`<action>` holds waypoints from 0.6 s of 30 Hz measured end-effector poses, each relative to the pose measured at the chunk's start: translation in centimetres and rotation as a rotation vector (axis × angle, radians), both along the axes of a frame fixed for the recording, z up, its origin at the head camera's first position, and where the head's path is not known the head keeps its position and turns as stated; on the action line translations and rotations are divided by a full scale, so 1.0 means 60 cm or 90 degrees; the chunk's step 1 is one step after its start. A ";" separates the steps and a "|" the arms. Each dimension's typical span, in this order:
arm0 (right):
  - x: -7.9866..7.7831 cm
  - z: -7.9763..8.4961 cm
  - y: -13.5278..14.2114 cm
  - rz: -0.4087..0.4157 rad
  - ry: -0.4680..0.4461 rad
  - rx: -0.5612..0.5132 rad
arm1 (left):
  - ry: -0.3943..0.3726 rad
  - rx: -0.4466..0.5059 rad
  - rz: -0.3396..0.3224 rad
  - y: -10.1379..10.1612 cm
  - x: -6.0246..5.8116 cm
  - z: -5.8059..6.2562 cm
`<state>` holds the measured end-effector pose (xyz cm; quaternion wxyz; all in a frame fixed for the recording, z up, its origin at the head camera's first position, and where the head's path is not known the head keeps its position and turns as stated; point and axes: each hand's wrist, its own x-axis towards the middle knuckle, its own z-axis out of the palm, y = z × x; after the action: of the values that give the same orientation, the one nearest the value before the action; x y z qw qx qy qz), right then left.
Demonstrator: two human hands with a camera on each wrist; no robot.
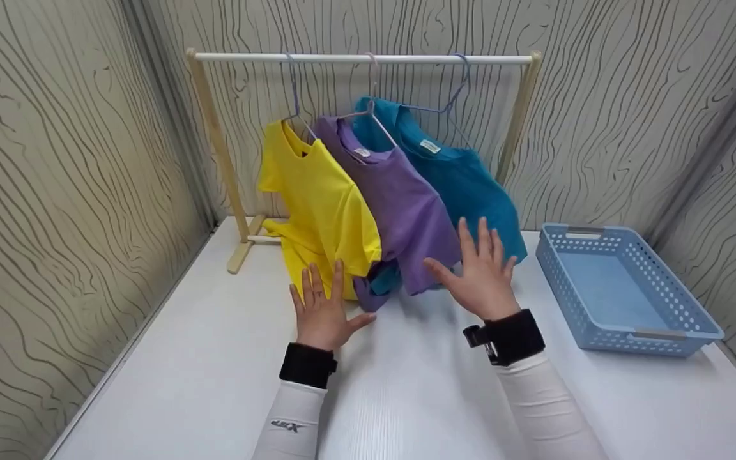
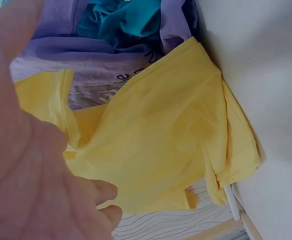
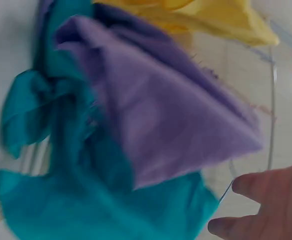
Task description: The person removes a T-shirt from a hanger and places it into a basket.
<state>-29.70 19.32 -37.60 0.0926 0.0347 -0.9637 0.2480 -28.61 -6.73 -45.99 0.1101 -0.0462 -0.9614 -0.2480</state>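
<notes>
Three short-sleeved T-shirts hang side by side on hangers: a yellow T-shirt (image 1: 317,198), a purple T-shirt (image 1: 400,198) and a teal T-shirt (image 1: 470,179). My left hand (image 1: 324,319) is spread, fingers straight, at the lower hem of the yellow one; whether it touches the cloth I cannot tell. Fingers also spread, my right hand (image 1: 484,284) is in front of the purple sleeve and the teal shirt. The left wrist view shows yellow cloth (image 2: 155,120) beyond the palm. In the right wrist view, the purple sleeve (image 3: 170,115) overlaps teal cloth (image 3: 86,205). Both hands hold nothing.
A small wooden clothes rack with a white rail (image 1: 234,57) stands at the back of the white table (image 1: 170,370). Thin hangers, such as the pinkish hanger (image 1: 377,121), hook over the rail. To the right sits a blue perforated plastic basket (image 1: 566,300).
</notes>
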 end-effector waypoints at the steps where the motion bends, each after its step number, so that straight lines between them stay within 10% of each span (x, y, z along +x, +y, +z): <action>1: -0.006 0.012 -0.013 0.007 0.017 -0.002 | -0.002 -0.001 0.001 0.000 0.000 0.000; 11: -0.062 0.094 -0.152 0.093 0.228 0.043 | -0.017 -0.014 0.010 0.000 -0.001 0.002; 18: -0.096 0.123 -0.226 0.124 0.096 -0.064 | -0.012 -0.010 0.006 -0.007 -0.003 -0.001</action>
<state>-35.46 5.77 -30.23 0.1418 0.1418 -0.9324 0.3006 -28.79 -7.16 -46.04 0.1020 -0.0404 -0.9644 -0.2406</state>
